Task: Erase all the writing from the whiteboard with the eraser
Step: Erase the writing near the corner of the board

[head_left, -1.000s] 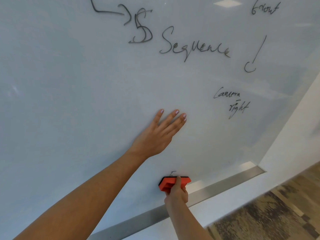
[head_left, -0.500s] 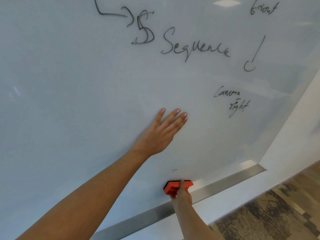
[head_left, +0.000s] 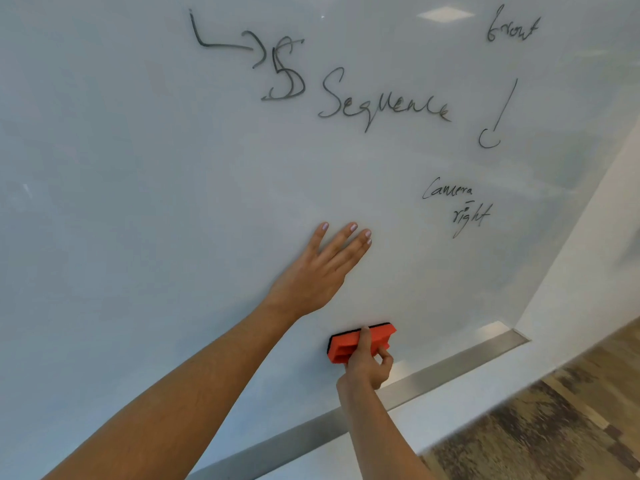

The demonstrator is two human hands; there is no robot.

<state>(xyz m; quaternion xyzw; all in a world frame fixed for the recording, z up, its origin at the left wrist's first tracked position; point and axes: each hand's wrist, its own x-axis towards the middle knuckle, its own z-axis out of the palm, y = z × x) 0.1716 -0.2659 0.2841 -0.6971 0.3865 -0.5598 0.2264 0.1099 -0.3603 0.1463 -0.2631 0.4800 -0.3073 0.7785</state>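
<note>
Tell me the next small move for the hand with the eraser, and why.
Probably slide the orange eraser up and to the right, toward the words Camera right. The right hand grips it low on the whiteboard, where the surface around it looks bare, and those words are the nearest writing. The left hand lies flat on the board, clear of that path.

Brushed metal rail (head_left: 450, 370) running diagonally, white wall (head_left: 588, 271) beside and below it, mottled brown floor (head_left: 554, 441) at lower right.
</note>
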